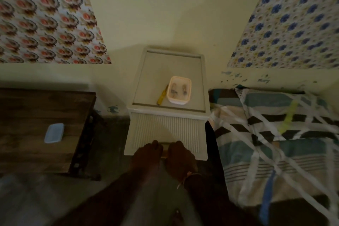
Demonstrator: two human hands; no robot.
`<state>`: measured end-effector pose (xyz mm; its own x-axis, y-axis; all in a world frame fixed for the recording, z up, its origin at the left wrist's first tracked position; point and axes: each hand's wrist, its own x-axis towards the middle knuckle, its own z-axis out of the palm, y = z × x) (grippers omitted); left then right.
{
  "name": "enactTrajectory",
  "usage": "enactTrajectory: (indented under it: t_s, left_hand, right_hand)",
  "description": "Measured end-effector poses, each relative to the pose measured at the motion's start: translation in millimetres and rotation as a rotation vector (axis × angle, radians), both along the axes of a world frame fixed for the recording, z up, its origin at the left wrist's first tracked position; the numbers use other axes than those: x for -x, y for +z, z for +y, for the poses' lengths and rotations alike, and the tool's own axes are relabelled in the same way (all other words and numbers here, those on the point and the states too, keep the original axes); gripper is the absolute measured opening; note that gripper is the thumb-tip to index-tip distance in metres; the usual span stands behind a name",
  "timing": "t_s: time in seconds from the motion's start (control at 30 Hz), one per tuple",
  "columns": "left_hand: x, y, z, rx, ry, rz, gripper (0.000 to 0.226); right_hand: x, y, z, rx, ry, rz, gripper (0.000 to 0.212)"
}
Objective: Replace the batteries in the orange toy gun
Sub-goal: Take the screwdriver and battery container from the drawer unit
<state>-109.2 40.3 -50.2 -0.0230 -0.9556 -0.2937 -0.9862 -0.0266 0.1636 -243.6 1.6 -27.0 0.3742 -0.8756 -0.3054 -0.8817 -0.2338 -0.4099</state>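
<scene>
Landmark: white cabinet (169, 95), standing between a dark wooden table (36, 130) and a bed (275, 134).
Step in hand (judged): opening the cabinet's ribbed front drawer (167, 128), probably to fetch the toy.
Left hand (146, 154): at the lower front edge of the cabinet, fingers curled over what appears to be a brass handle (164, 150).
Right hand (180, 158): just beside the left, gripping the same handle.
Orange toy gun: not visible; its location cannot be told.
Cabinet top: plastic tub (179, 90) holding small dark items, possibly batteries, too blurred to confirm; yellow screwdriver (162, 95) touching the tub's left side.
Table: clear lid (54, 132), well apart from the cabinet.
Technique: pull evenly with both hands, straight outward, slowly; a jerk could shake the tub and screwdriver.
</scene>
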Motion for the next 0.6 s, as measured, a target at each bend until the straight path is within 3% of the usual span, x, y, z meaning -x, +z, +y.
enactTrajectory:
  t_s: [0.07,0.17,0.27,0.33,0.47,0.57,0.6]
  left_hand:
    - [5,-13,17,0.009,-0.003,-0.009,0.055]
    - [10,-23,42,0.050,-0.129,-0.075,0.035]
    - [12,-18,47,0.005,-0.139,-0.103,0.044]
    - [7,-15,40,0.022,-0.156,-0.170,0.033]
    - [0,-18,23,-0.100,-0.187,-0.216,0.039]
    - [5,-15,17,-0.029,-0.191,-0.194,0.038]
    - [8,-18,14,-0.088,-0.157,-0.163,0.038]
  right_hand:
    - [4,-3,15,-0.005,0.017,0.004,0.029]
    - [8,-15,33,-0.078,0.013,0.013,0.030]
    - [8,-35,49,-0.117,-0.035,-0.007,0.043]
    - [7,-46,51,-0.141,-0.011,-0.002,0.054]
    - [3,-61,37,-0.176,0.042,-0.005,0.053]
    - [0,-78,25,-0.190,0.082,0.034,0.056]
    - [0,-83,21,-0.207,0.079,0.039,0.058]
